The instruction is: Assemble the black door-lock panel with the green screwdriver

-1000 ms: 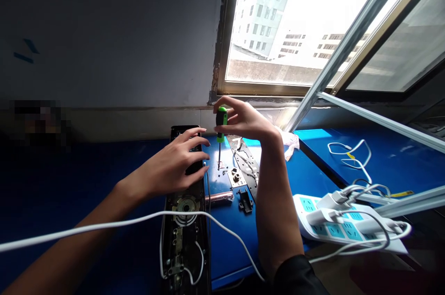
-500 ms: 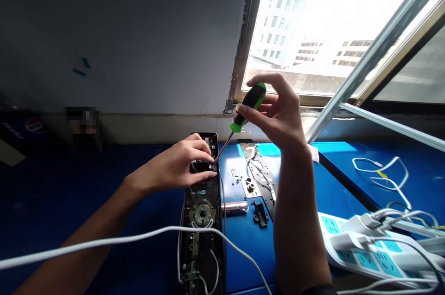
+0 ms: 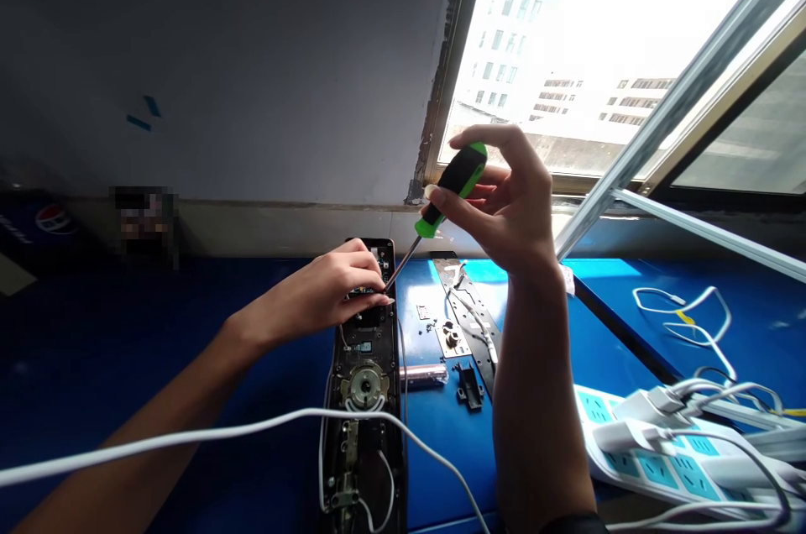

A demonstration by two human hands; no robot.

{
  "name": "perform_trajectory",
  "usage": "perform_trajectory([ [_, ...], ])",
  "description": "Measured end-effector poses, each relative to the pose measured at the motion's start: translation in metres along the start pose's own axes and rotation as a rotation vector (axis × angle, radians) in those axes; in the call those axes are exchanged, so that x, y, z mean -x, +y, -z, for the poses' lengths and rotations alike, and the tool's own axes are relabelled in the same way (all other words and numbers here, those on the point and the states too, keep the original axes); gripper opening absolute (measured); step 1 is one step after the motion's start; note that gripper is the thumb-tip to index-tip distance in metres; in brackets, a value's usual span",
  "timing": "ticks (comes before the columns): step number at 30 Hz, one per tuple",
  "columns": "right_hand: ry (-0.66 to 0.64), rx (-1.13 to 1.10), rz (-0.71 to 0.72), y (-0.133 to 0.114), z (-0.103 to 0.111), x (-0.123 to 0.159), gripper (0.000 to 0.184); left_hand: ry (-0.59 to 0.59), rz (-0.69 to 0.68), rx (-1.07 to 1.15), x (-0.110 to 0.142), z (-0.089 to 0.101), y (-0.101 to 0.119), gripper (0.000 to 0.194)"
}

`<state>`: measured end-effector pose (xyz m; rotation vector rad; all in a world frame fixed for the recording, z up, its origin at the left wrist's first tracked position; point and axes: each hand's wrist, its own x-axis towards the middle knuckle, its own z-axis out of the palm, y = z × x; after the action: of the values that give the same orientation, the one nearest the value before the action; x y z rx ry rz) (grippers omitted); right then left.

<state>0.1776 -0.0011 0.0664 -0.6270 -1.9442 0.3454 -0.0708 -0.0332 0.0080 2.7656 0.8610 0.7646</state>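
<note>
In the head view, the right hand (image 3: 507, 202) pinched a green-and-black screwdriver (image 3: 454, 184) between thumb and fingers, its thin shaft slanting down-left to the top end of a long black door lock (image 3: 366, 341). The left hand (image 3: 333, 290) curved narrowly over that end, fingertips on the lock, right beside the screwdriver's tip. The lock lay on a blue table (image 3: 434, 467), with a black metal plate (image 3: 469, 307) just to its right and a white power strip (image 3: 655, 467) farther right.

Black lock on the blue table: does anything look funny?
Yes. The black door lock lies open, wires and round hub showing, with a loose metal plate beside it on the blue table. Locks usually stay closed.
</note>
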Motion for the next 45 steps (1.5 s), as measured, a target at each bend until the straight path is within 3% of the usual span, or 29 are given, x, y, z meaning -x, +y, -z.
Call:
perform_trajectory([
  [6,0.023,-0.056,0.080,-0.007,-0.006,0.001,0.064,0.015,0.019,0.013,-0.001,-0.002,-0.003,0.010],
  [14,-0.085,-0.205,0.050,-0.008,-0.021,-0.002,0.086,0.010,0.046,-0.001,0.000,-0.007,-0.013,0.013],
  [16,-0.032,-0.185,0.057,-0.007,-0.026,-0.003,0.085,0.059,0.086,-0.047,0.000,-0.008,-0.015,0.020],
  [20,0.097,-0.132,0.083,-0.004,-0.035,-0.005,0.071,0.170,0.246,-0.182,0.000,-0.010,-0.019,0.054],
  [24,0.128,-0.057,0.084,0.001,-0.040,-0.007,0.063,0.168,0.359,-0.228,0.002,-0.018,-0.023,0.066],
  [31,0.086,-0.013,0.065,0.012,-0.046,-0.009,0.061,0.123,0.449,-0.143,0.001,-0.033,-0.027,0.070],
  [45,0.088,0.067,0.099,0.022,-0.051,-0.010,0.063,0.122,0.448,-0.034,0.002,-0.033,-0.028,0.069],
])
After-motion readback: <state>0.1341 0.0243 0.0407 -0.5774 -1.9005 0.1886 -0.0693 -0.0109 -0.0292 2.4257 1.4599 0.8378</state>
